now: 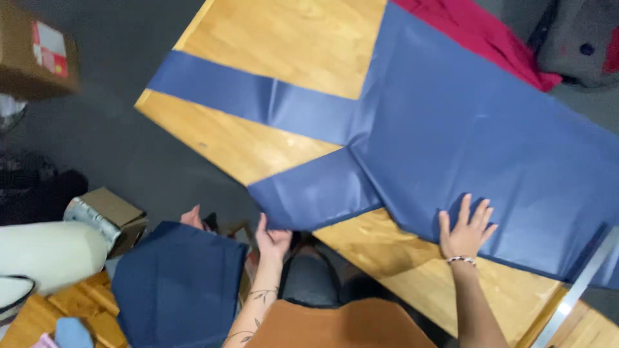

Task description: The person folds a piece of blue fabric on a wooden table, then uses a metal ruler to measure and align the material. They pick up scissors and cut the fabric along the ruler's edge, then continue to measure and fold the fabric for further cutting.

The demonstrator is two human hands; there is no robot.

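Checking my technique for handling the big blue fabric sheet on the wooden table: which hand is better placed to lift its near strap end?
Probably the left hand: its fingers touch the near strap end of the blue fabric sheet at the wooden table edge. The right hand lies flat, pinning the main panel.

brown box point(35, 51) top left — red-white label point(50, 46)

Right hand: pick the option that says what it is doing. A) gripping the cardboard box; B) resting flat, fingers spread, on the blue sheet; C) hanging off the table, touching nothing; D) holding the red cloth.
B: the right hand lies palm down with fingers spread on the blue sheet, which covers part of the wooden table; the red cloth lies at the far edge, untouched.
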